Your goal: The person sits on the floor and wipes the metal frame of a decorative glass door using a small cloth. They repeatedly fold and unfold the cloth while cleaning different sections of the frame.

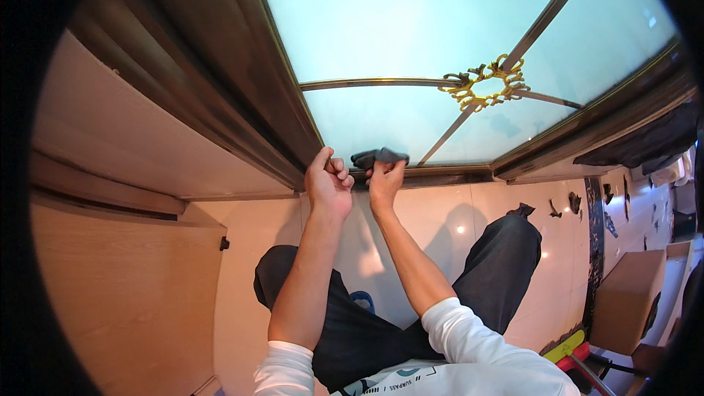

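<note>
Both of my hands are at the lower left corner of a frosted glass panel (385, 16) set in a dark brown metal frame (451, 173). My right hand (388, 179) grips a dark grey cloth (379, 158) just above the frame's bottom rail. Beside it, my left hand (330, 179) is raised at the corner with its fingers curled; whether something small is in them, I cannot tell. Brown bars (379, 82) cross the glass and meet at a gold ornamental ring (484, 85).
On the left are a light wooden door (126, 297) and a pale wall (154, 137). Several dark scraps (575, 202) lie on the tiled floor (495, 198) at right, near a cardboard box (627, 300) and a green broom head (564, 345). A dark cloth (638, 135) hangs at the far right.
</note>
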